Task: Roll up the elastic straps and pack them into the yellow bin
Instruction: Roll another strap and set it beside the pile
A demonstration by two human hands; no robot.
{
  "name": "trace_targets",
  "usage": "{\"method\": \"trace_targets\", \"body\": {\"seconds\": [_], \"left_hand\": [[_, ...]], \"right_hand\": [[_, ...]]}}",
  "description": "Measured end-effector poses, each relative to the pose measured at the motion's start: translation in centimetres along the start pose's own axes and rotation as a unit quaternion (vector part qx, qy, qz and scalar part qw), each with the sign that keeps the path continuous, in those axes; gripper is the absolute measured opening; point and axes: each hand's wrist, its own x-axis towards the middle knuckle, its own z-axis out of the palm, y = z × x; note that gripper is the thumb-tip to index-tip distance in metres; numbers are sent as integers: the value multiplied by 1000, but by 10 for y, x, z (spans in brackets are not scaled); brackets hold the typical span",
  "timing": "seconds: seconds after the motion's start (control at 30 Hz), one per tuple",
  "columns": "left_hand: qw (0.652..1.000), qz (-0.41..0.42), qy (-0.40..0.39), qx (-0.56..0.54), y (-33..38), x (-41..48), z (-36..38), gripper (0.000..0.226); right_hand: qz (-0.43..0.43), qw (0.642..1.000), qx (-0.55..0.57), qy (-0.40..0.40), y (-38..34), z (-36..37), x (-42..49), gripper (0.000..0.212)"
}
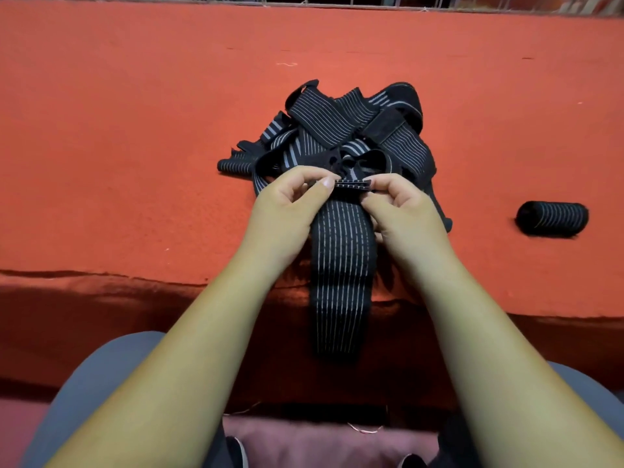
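The bench [135,130] is covered with a red felt-like cloth.

**Held strap.** One black elastic strap [342,258] with thin white lengthwise stripes lies across the near edge of the bench, about midway along it. Its lower part hangs down over that edge in front of the person's lap. Its upper end [353,186] is folded over into a narrow band between the two hands.

**Left hand.** The left hand [287,204] pinches the left side of the folded end. The grip is narrow: the thumb lies on top and the fingers are curled beneath.

**Right hand.** The right hand [401,207] pinches the right side of the same folded end. The grip is likewise narrow, with curled fingers closed on the fabric.

**Loose straps.** A tangled pile of straps [354,130], black with white or grey stripes, lies on the bench just behind the hands, toward the middle of the surface. The held strap touches the pile's near side.

**Rolled strap.** One rolled strap [552,217] lies on its side toward the right end of the bench, well apart from the pile.

**Foreground.** The person's grey trousers [101,383] show below the near edge.
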Motion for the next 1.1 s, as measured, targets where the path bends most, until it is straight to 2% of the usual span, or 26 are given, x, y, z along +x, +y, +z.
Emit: {"method": "trace_targets", "body": {"seconds": [0.17, 0.27, 0.4, 0.57, 0.67, 0.8, 0.97, 1.1], "left_hand": [[1000, -8, -11, -15, -5, 0, -2, 16], [999, -18, -22, -31, -5, -3, 0, 25], [991, -72, -25, -106, -7, -4, 3, 35], [991, -68, -24, -112, -2, -6, 4, 32], [994, -59, -29, -83, -5, -6, 4, 31], [993, -61, -39, -98, -4, -7, 7, 33], [988, -96, -19, -124, -2, -10, 10, 19], [988, -83, -5, -128, -2, -10, 8, 31]], "right_hand": [[11, 999, 19, -38, 2, -1, -8, 18], [-3, 1000, 4, -20, 4, -2, -7, 20], [-35, 999, -36, -13, 8, -4, -5, 15], [-38, 999, -31, -13, 4, -4, -10, 13], [-35, 999, -28, -6, 1, -4, -13, 20], [-55, 998, -27, 7, 1, -5, -12, 16], [-66, 998, -17, 6, 7, -5, -10, 19], [-60, 998, -14, 6, 6, -1, -13, 21]]}}
